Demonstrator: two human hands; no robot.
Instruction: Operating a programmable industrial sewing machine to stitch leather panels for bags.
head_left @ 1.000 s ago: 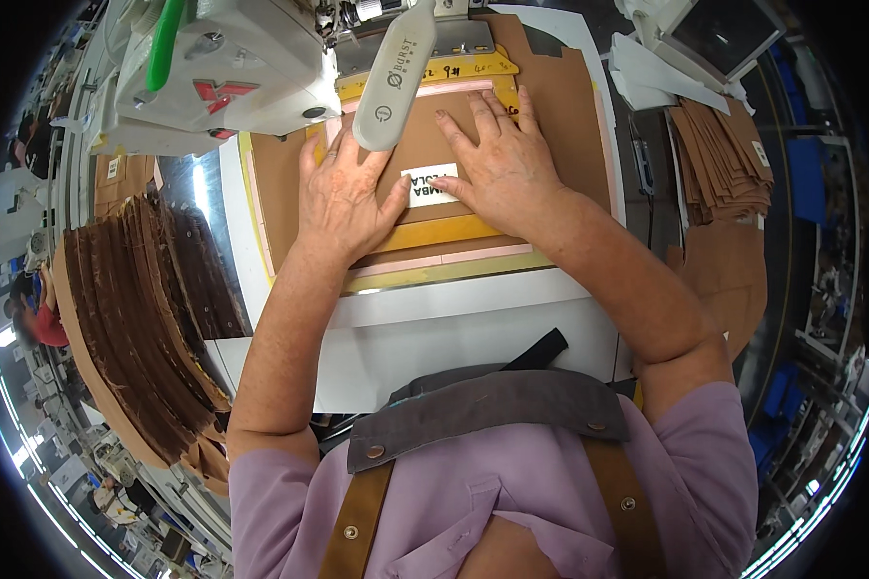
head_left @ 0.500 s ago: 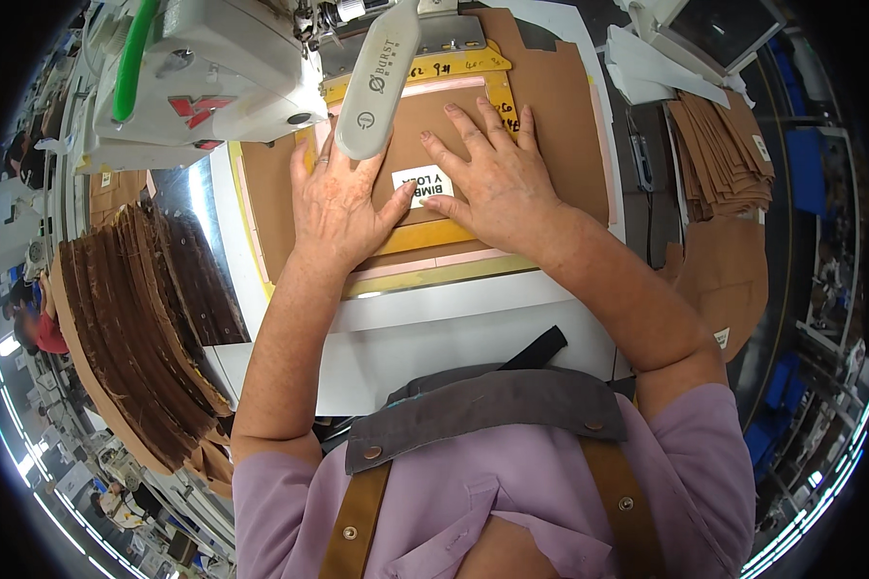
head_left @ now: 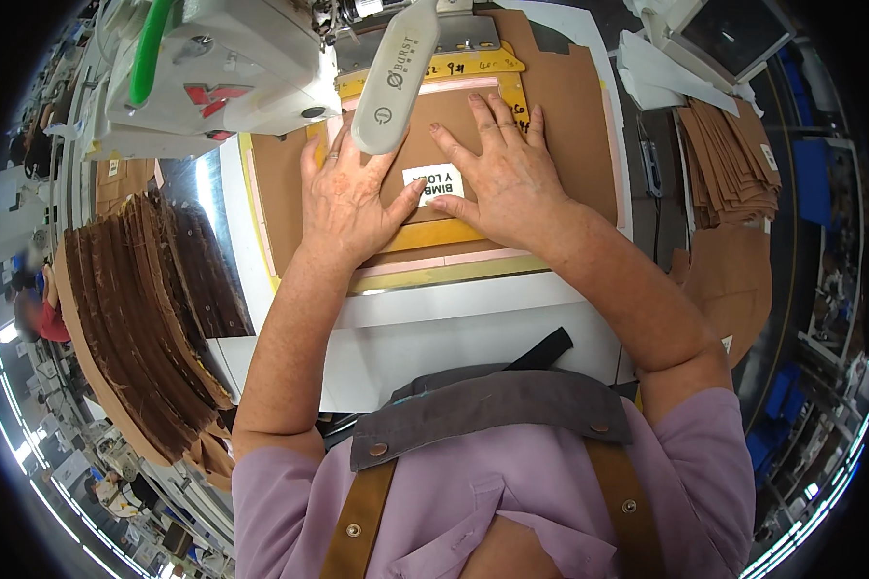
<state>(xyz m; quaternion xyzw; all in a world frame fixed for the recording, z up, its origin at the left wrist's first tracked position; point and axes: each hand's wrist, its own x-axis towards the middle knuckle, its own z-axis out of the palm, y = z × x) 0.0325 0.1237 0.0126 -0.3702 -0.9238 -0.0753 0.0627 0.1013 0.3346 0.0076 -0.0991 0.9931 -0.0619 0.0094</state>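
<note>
Panel look: brown panel, flat, with a white label near its middle; the label carried dark lettering, upside down to the wearer.
Frame: yellow frame ran around the panel, handwritten marks on its far bar; pink strip outside the near bar.
Panel position: beneath both palms, ahead of the wearer; label sat between the two thumbs.
Left hand: left hand lay flat, fingers spread, gripping nothing; thumb tip over the label's left edge.
Right hand: right hand also flat and splayed, no grip; thumb tip at the label's near edge, outer fingers by the frame's right bar.
In the way: pale grey paddle-shaped device hung over the left fingertips, so I couldn't tell what they touched.
Machine: white machine head stood at far left, close to the left hand.
Sides: dark brown stack on the left; brown pieces and a monitor on the right.
Counter: white counter showed between work and apron.
</note>
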